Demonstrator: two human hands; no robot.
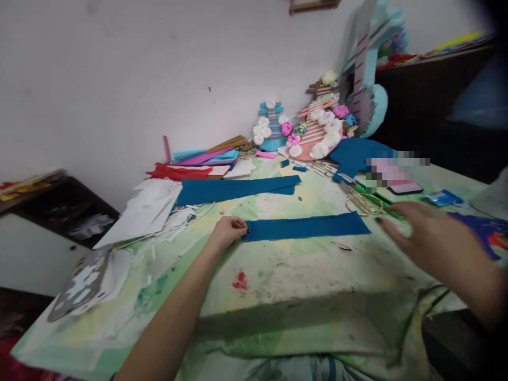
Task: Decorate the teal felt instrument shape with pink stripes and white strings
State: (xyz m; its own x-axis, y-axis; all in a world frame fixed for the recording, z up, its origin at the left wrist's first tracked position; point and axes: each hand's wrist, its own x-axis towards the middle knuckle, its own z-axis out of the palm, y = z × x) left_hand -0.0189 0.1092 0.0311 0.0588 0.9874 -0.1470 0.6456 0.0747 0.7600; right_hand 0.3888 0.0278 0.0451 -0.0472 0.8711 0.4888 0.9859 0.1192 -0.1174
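My left hand (230, 231) pinches the left end of a dark blue strip (305, 226), which looks like cloth or crepe paper. The strip lies flat across the table, and its right end is loose. Over the right side, my right hand (424, 233) is partly blurred, its thumb and fingers apart and nothing visible between them. Just left of that hand lies a pair of scissors (363, 202) with gold handles. A small dark clip-like piece (342, 246) rests below the strip. Farther back is a longer folded blue strip (238, 189).
White paper sheets (145, 209) and coloured paper (206, 159) lie at the back left. A phone in a patterned case (81, 283) sits at the left edge. Paper-flower guitar shapes (317, 132) lean against the wall. A pink phone (397, 177) and small blue packet (443, 198) are at right.
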